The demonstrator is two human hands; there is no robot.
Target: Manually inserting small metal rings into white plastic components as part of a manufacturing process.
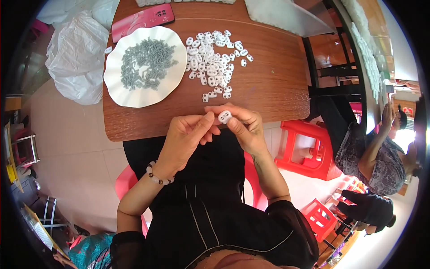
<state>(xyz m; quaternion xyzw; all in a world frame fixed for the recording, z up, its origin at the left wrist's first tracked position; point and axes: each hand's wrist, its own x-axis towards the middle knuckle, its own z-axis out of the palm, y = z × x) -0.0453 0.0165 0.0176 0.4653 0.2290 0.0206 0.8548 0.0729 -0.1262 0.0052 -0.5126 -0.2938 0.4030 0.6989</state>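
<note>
Where the person sits: black clothing (215,219) with pale piping, a pink chair (126,181) showing at both sides.
Left wrist: a bracelet (157,175) of pale and dark beads.
Left hand (190,134): thumb and forefinger drawn close together, just beside the right hand's fingertips; whether they pinch anything, I cannot tell.
Right hand (246,130): thumb and forefinger pinching a white two-holed piece (225,117), its holes toward the camera, at the near edge of the table (273,80).
Tabletop: brown wood grain, rounded corners.
Plate (112,85): white, scalloped, on the left, bearing a spread of short grey rods (150,62).
Loose pile (210,58): many similar white pieces heaped just right of the plate, strays around them; one lies beside the plate's left rim.
Beyond the plate: a pink phone (139,22); farther right, a pale translucent panel (286,15).
Left of the table: a crumpled white plastic bag (78,62).
Off to the right: a red stool (309,129), then a person in grey patterned clothing (385,166) and another in dark clothes (369,208).
</note>
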